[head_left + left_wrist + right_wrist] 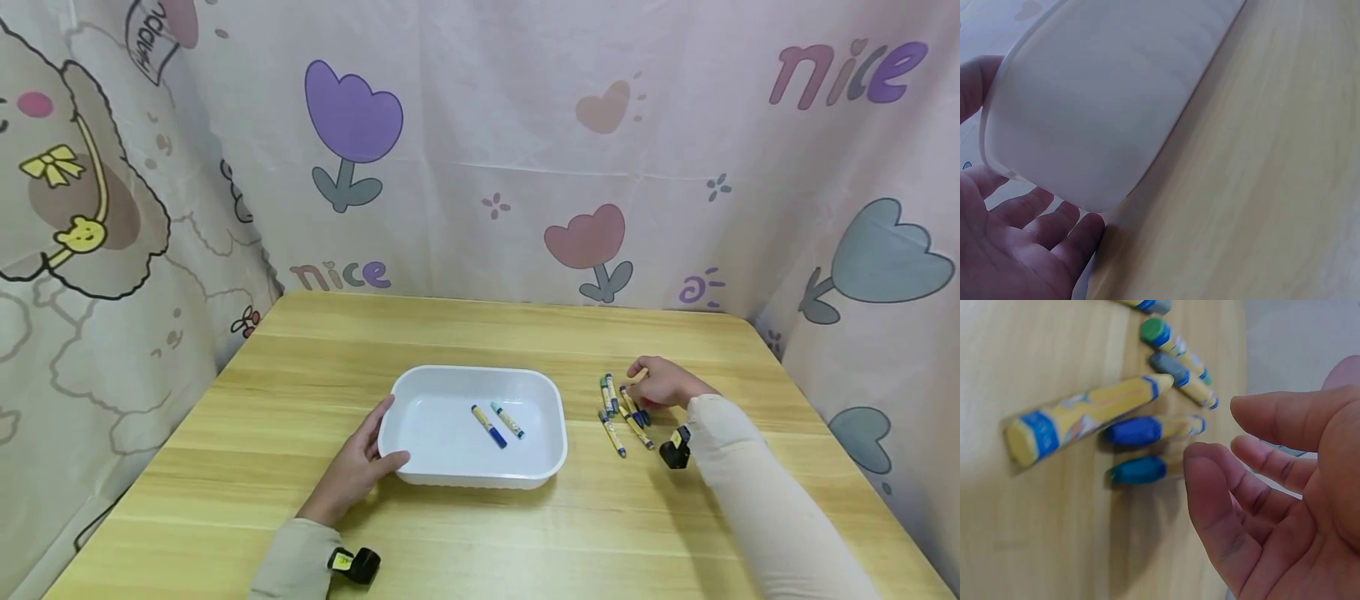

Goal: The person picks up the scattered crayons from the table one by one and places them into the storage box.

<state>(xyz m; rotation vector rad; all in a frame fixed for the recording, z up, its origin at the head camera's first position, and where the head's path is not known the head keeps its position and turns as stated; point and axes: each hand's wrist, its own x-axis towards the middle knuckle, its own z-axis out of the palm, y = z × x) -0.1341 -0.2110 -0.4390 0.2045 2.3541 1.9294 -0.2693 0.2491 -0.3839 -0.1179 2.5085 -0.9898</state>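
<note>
A: What do we notice first about the materials?

B: We see a white tray [442, 442], smooth and glossy like plastic, with rounded corners and a thin lip, on a surface [480, 542] of pale yellow wood grain. The left hand [356, 468] grasps its left end, thumb on the near side, fingers at the outer wall.

A: And the crayons?

B: We find two crayons [489, 426] lying apart inside the tray, short round sticks in yellow wrappers. To the tray's right lies a loose pile [626, 412] of others, some touching. Close up, we pick out a tapered yellow crayon [1085, 419], a blue crayon [1135, 430], a teal crayon [1138, 470], a green crayon [1175, 347] and a grey crayon [1185, 380].

A: Does the right hand [666, 385] hold any?

B: We'd call it released: thumb and forefinger stand apart, the other fingers loosely bent. The forefinger covers one end of the teal crayon, so we can't tell whether they touch.

A: What else escapes us?

B: We can't count the pile surely, since the hand screens part of it from the head view. Another crayon is cut off at the right wrist view's top edge. The left wrist view gives us only the tray's outside, and both beige sleeves [765, 492] run out of frame.
</note>
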